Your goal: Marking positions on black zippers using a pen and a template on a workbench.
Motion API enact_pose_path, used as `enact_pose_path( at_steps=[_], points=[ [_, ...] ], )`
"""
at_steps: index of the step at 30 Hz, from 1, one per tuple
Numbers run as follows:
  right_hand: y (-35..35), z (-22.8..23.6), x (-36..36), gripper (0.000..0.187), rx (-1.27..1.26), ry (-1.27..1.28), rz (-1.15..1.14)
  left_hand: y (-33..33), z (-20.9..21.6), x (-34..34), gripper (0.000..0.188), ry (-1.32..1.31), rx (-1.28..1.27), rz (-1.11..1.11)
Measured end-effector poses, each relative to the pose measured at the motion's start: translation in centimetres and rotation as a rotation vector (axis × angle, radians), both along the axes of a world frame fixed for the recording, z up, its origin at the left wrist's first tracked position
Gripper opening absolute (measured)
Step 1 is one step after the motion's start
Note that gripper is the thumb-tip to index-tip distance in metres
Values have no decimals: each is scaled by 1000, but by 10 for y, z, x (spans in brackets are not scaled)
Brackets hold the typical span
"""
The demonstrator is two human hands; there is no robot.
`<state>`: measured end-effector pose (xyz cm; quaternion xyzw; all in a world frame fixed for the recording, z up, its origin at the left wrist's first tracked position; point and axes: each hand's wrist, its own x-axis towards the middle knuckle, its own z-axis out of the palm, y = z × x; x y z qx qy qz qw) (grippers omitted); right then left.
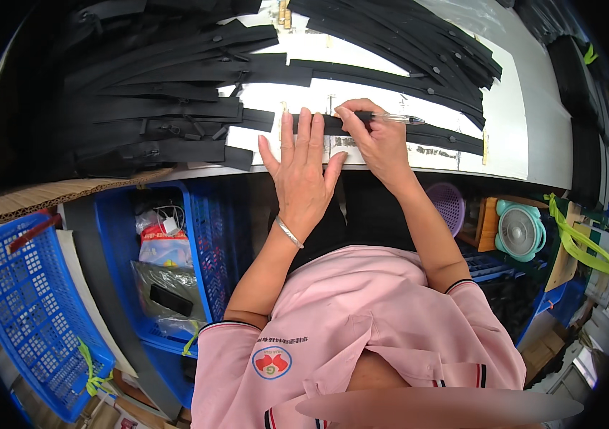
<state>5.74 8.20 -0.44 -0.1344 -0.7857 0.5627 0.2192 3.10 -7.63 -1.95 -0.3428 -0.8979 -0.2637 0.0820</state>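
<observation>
A black zipper strip (453,138) lies crosswise on a white board (508,136) at the table's front edge. My left hand (303,168) is laid flat over it, fingers spread and pointing away from me. In my right hand (383,146) is a pen (397,119) with a black part and a clear end, lying crosswise with the clear end to the right. The right thumb and forefinger are bent down close to the strip, just right of the left fingers; whether they touch it I cannot tell. Dark marks show on the board below the strip.
Many black zipper strips (168,107) are heaped at the left, more (419,43) fan out at the far right. Below the table edge stand blue baskets (32,300), a purple basket (446,207) and a small turquoise fan (520,230). A dark phone (170,299) lies on a bag.
</observation>
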Motion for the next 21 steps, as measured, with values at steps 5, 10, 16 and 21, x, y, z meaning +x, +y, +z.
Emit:
enact_pose_path(
  at_steps=[5, 10, 16, 21],
  points=[
    [0, 2, 0, 15, 92, -26, 14, 0, 2, 0, 70, -1, 3, 6],
    [-4, 3, -4, 15, 91, 0, -10, 0, 1, 0, 69, 8, 2, 1],
    [4, 3, 1, 21, 81, -2, 55, 0, 2, 0, 69, 1, 2, 6],
    [6, 3, 4, 17, 113, -60, 148, 0, 0, 0, 69, -5, 0, 8]
  ],
)
